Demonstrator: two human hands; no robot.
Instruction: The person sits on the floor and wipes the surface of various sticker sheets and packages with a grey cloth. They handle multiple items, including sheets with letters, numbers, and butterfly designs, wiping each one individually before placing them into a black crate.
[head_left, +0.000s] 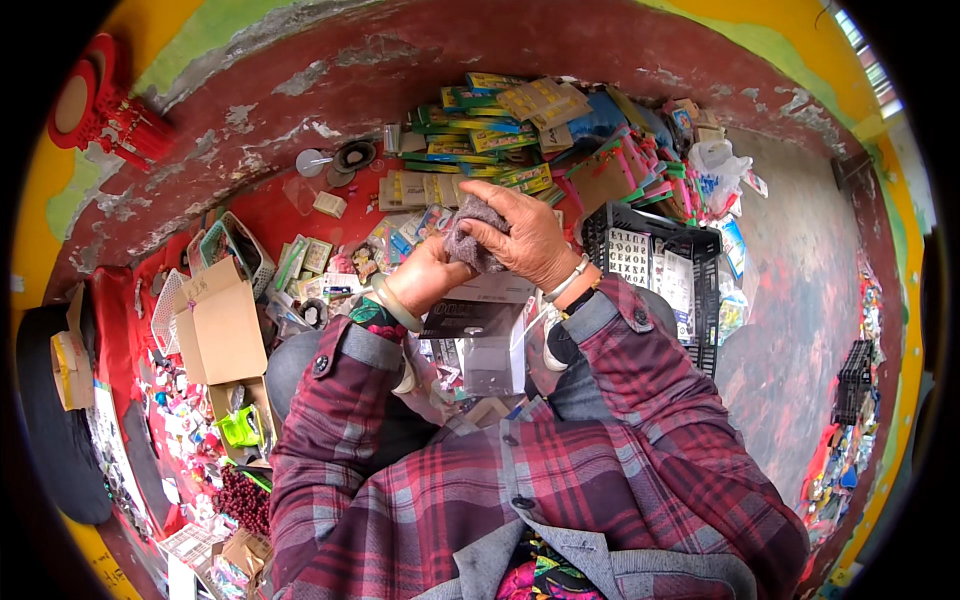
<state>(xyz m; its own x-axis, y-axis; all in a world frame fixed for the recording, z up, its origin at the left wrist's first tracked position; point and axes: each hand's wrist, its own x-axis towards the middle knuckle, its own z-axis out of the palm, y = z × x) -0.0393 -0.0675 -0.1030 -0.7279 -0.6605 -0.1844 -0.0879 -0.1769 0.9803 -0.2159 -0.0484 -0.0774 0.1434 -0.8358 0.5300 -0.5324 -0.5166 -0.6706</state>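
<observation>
A crumpled grey-brown cloth (474,232) is bunched up between my two hands, in front of my chest. My left hand (432,277) grips its lower left side, fingers curled in. From above and the right, my right hand (532,240) wraps round it, with the thumb pressed on the cloth. Whether the cloth covers some smaller thing cannot be seen. Below the hands, between my knees, is a dark flat package (470,318) with a pale top edge. A clear plastic piece (490,365) is just under it.
At my right stands a black plastic crate (708,242) with lettered sheets inside. An open cardboard box (222,325) and a white basket (262,272) are at the left. Flat green and yellow boxes (470,130) pile up against the far wall. Small goods cover the red cloth on the floor.
</observation>
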